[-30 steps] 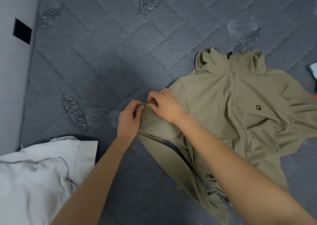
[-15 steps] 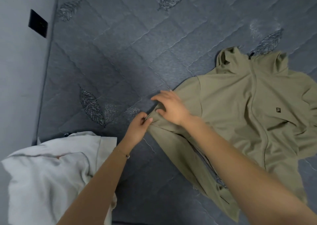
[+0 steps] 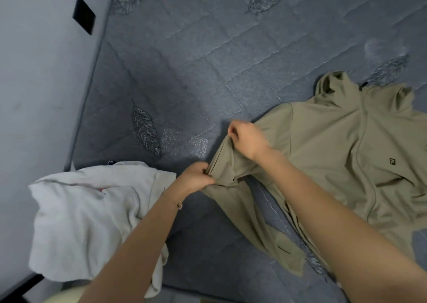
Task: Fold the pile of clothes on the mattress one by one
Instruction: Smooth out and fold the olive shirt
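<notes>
Jacket [image 3: 335,164] lies spread on mattress [image 3: 184,60]. Left hand [image 3: 196,175] and right hand [image 3: 247,138] each pinch its sleeve [image 3: 231,164], fingers curled. Risk: uneven pull may twist the sleeve or drag the body askew.

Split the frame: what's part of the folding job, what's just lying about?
In the job: olive jacket, its sleeve pinched by left hand and right hand; white garment, rumpled; mattress under both.
Lying about: black wall plate.
</notes>
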`<control>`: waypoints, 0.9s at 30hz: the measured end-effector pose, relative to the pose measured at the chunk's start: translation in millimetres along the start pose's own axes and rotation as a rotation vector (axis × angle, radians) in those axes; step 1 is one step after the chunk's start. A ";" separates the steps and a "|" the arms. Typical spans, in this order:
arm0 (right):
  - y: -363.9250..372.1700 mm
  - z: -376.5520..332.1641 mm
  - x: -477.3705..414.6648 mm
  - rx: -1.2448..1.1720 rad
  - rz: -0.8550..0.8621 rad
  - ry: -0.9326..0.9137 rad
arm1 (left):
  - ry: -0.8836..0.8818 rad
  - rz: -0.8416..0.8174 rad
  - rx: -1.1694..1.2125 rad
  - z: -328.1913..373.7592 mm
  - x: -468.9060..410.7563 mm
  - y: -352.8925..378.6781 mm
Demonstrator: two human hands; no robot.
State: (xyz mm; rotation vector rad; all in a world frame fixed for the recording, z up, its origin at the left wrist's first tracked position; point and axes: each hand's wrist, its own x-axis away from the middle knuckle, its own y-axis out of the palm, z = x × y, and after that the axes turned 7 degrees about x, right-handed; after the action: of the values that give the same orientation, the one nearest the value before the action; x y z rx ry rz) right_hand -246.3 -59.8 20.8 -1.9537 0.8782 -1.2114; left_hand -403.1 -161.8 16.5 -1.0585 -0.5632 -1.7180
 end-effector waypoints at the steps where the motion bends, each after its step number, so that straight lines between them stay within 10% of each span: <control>1: 7.6 -36.2 5.3 0.011 -0.069 -0.097 | 0.010 0.093 0.049 -24.5 22.3 -20.1; 8: 11.6 -81.9 15.2 0.011 -0.347 -0.442 | 0.295 0.228 0.230 -37.0 41.1 -44.2; 19: 5.1 -79.4 13.6 -0.218 -0.157 -0.242 | 0.077 -0.090 0.194 -38.8 63.2 -42.7; 27: 13.1 -83.9 24.2 -0.364 -0.159 -0.199 | 0.193 0.137 0.444 -44.0 72.7 -56.1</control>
State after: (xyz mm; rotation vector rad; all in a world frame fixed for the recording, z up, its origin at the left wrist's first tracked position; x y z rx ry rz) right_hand -317.7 -102.4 50.6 -2.4274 0.9006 -0.9694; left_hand -480.1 -210.4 62.3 -0.5951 -0.6913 -1.4642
